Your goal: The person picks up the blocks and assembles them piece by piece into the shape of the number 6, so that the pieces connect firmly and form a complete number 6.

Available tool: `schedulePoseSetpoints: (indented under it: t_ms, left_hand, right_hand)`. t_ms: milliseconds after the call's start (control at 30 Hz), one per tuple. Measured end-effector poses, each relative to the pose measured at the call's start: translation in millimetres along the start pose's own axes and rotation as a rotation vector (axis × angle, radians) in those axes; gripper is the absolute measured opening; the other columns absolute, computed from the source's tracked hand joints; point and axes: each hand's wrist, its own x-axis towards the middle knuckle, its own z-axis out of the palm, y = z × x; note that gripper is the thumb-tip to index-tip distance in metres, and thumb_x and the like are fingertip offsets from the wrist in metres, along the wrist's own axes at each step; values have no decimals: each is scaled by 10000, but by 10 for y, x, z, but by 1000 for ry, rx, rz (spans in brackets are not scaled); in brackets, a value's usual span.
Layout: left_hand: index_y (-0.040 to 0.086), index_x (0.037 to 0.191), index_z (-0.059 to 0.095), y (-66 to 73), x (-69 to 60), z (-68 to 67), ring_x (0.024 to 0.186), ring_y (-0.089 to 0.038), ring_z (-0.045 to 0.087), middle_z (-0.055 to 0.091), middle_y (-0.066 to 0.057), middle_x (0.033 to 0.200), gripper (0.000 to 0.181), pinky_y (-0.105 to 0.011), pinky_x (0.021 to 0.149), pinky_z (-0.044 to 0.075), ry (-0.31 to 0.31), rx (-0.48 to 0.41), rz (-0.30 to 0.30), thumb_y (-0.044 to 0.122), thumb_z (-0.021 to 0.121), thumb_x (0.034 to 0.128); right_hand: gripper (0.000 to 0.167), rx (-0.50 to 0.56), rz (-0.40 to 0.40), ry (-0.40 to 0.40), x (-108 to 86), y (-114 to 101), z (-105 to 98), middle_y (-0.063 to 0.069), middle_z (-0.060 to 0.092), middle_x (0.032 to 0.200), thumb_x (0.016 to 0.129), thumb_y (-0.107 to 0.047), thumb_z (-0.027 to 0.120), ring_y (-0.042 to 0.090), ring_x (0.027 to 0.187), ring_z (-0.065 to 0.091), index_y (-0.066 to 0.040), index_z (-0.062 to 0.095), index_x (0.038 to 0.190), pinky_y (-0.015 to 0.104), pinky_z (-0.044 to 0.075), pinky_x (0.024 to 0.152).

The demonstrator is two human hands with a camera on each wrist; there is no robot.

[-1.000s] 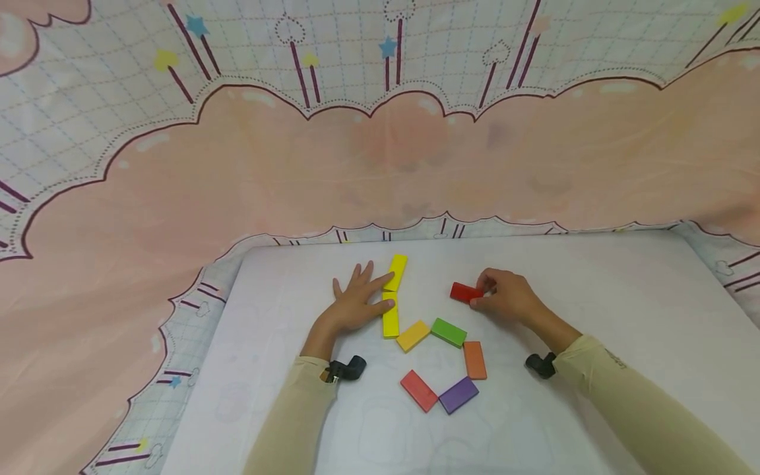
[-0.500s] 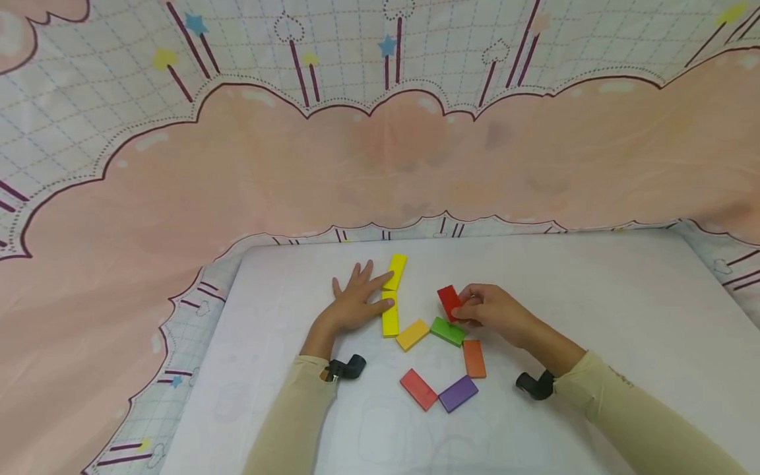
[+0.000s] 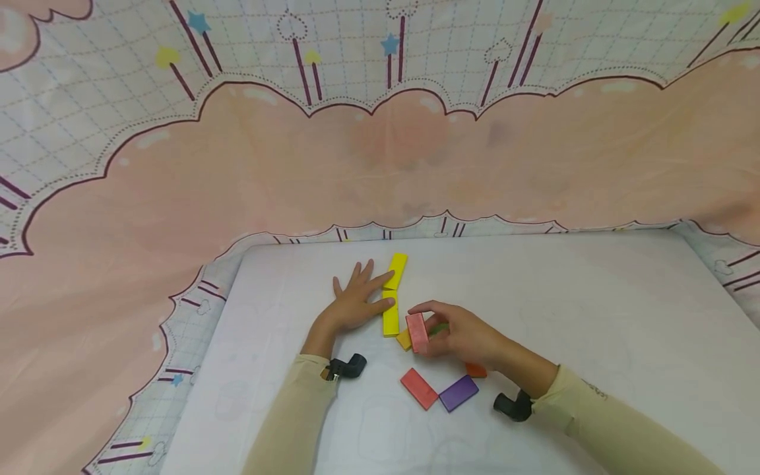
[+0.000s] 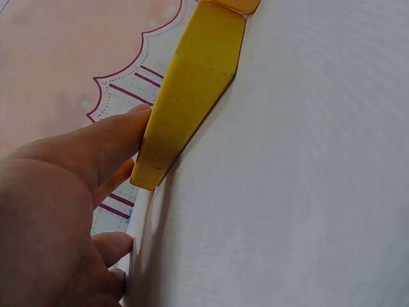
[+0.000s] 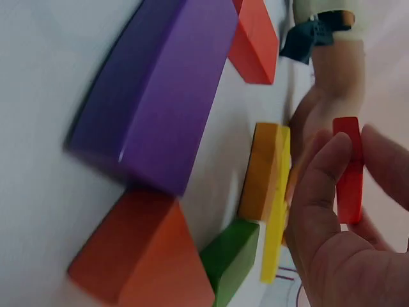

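My right hand [image 3: 472, 335] pinches a red block [image 3: 417, 335] between thumb and fingers, tilted up over the row of blocks. In the right wrist view the same red block [image 5: 349, 201] stands on end in the grip. Below it, an orange-yellow block [image 3: 404, 340] and a green block [image 3: 439, 328] are partly hidden. Fingers spread, my left hand [image 3: 351, 307] rests on the table, its thumb and index finger touching two yellow blocks [image 3: 390, 323] laid end to end. One yellow block [image 4: 185, 89] fills the upper part of the left wrist view.
An orange block [image 3: 476, 371] shows partly beneath my right hand. Nearer to me, a purple block [image 3: 458, 394] and a light red block [image 3: 419, 389] meet at their corners. The white table [image 3: 623, 297] extends to a patterned cloth [image 3: 415, 165] behind it.
My right hand has carried the red block left and nearer to me, from the far right of the row to over the orange-yellow block, turning it upright. The left hand has stayed put.
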Motion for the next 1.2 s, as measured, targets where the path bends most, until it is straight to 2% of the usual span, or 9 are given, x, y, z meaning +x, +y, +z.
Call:
schedulePoseSetpoints:
  t_ms: [133,267,400,600,800,967,1200]
  left_hand:
    - [397,1587,346,4,3,-3,1603,-295,-118,13,-52,1739,661,-719,1160,-189,-7,-2,-3,551,567,983]
    - [399,1583,354,7,8,1,1604,-301,-114,23,-56,1740,657,-723,1158,-188,-7,-6,-5,545,575,982]
    - [396,1579,367,6,12,5,1605,-313,-102,37,-59,1741,656,-730,1156,-183,0,-8,-4,531,588,976]
    - [399,1579,363,5,14,1,1606,-306,-103,37,-56,1741,656,-729,1158,-180,-3,-12,1,532,586,976]
    - [388,1580,368,13,17,-7,1604,-318,-104,32,-65,1741,652,-737,1152,-180,-3,-16,7,525,583,980]
    - [396,1580,362,7,22,-1,1603,-319,-108,29,-64,1740,655,-737,1152,-181,-4,-8,-2,531,586,980]
    - [394,1581,362,-7,23,5,1604,-316,-106,27,-62,1740,651,-737,1154,-176,0,3,-2,533,580,984]
  right_hand:
    - [638,-60,-37,16,15,-26,96,34,649,1179,783,-209,893,162,893,705,-273,618,1355,383,606,877]
    - [632,-178,-82,51,40,-53,199,34,603,1224,749,-225,918,132,840,685,-204,638,1314,304,613,797]
    - [612,-324,-141,87,70,-96,295,4,606,1130,730,-286,924,98,800,646,-150,663,1266,244,597,699]
    - [608,-509,-174,106,90,-142,377,-48,647,1038,718,-424,910,130,945,562,-172,678,1221,278,524,745]
    - [580,-577,-194,132,103,-107,409,-44,677,1111,710,-446,917,153,1056,503,-191,717,1191,275,517,757]
    - [526,-615,-243,172,118,-76,437,-29,592,1218,692,-434,933,238,1187,446,-246,746,1147,333,514,870]
    - [546,-667,-207,179,138,-82,483,2,538,1322,668,-486,936,292,1246,410,-313,758,1155,424,485,930]
